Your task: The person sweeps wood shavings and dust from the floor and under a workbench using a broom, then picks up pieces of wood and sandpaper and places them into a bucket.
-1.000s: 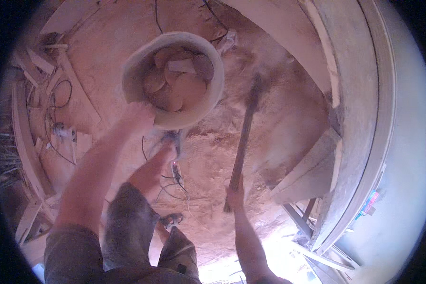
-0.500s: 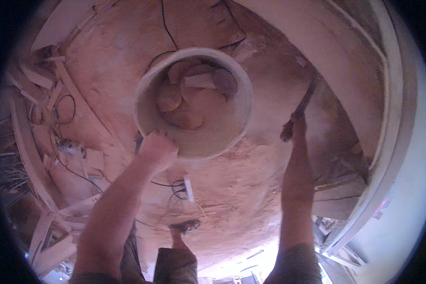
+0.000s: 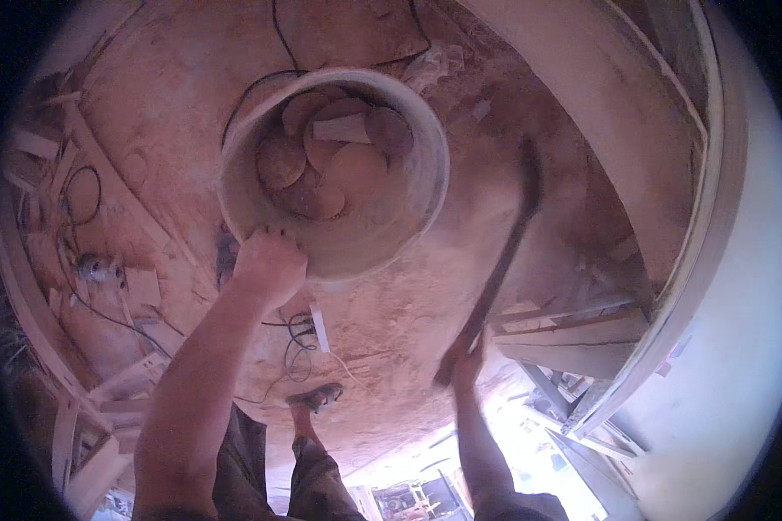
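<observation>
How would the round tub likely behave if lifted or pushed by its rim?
The tub would probably keep its shape, as its rim looks thick and round. It may be fairly heavy, since several flat round pieces lie inside. Lifted only where the left hand holds the near rim, it would likely tilt, that hold being on one side.

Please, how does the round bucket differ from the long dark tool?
The bucket is wide, pale and hollow; the tool is narrow and dark. The left hand grips the bucket's rim, while the right hand grips the tool near one end. The bucket looks sharper; the tool is blurred. Each is held by one hand.
</observation>
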Action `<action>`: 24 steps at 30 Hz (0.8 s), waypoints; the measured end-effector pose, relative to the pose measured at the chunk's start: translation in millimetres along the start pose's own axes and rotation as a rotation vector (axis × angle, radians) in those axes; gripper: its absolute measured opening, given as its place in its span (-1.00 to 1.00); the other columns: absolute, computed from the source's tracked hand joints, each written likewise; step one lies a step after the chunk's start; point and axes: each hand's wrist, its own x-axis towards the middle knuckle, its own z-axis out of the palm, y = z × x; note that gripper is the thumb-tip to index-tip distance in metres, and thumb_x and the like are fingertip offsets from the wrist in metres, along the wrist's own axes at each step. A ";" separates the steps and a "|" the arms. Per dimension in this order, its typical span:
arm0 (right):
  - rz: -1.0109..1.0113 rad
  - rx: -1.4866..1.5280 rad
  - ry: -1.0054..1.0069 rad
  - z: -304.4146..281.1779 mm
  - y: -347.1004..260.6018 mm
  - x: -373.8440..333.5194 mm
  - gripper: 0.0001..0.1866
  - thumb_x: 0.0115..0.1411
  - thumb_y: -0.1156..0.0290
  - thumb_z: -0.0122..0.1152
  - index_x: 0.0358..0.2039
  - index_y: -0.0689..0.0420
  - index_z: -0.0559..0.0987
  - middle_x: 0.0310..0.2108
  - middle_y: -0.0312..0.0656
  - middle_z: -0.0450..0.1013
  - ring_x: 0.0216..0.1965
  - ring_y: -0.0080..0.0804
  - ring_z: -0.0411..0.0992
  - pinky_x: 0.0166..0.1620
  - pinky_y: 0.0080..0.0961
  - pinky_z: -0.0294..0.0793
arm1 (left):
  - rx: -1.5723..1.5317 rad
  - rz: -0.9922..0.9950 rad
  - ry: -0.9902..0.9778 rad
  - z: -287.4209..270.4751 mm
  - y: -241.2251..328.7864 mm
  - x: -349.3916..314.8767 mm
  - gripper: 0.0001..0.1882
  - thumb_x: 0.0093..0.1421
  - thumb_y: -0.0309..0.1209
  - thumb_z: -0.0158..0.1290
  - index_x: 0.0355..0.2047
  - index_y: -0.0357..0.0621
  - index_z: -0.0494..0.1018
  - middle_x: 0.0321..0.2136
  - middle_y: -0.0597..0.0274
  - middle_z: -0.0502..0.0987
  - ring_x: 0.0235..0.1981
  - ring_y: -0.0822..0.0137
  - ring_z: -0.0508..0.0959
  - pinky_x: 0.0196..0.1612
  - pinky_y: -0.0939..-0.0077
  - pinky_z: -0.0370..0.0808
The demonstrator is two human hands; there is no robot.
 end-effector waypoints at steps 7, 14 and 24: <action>0.011 0.697 -0.174 50.6 -173.0 329.8 -0.81 0.30 0.30 0.22 -0.37 0.01 0.40 -0.65 -0.31 0.29 -0.71 -0.34 0.31 -0.60 -0.31 0.35 | 0.012 0.018 0.128 -7.6 5.0 0.7 -0.74 0.17 -0.33 0.01 -0.27 -0.14 0.64 -0.23 -0.01 0.59 -0.11 0.07 0.59 -0.01 0.08 0.51; -0.328 -0.072 0.184 48.7 -67.9 277.2 -0.54 0.30 0.13 0.19 0.10 0.12 0.44 -0.45 -0.25 0.46 -0.51 -0.50 0.40 -0.47 -0.42 0.44 | 0.011 0.072 0.200 6.7 13.4 14.9 -0.77 0.09 -0.33 0.05 -0.33 -0.11 0.65 -0.26 0.04 0.58 -0.12 0.05 0.59 -0.06 0.08 0.53; 0.043 0.653 -0.078 10.0 -29.6 171.9 -0.80 0.21 0.41 0.21 -0.14 -0.02 0.51 -0.57 -0.36 0.29 -0.69 -0.46 0.28 -0.65 -0.48 0.34 | 0.127 0.011 0.212 -3.3 6.1 0.2 -0.81 0.04 -0.35 0.10 -0.40 -0.10 0.66 -0.27 0.04 0.58 -0.17 0.04 0.60 -0.11 0.09 0.54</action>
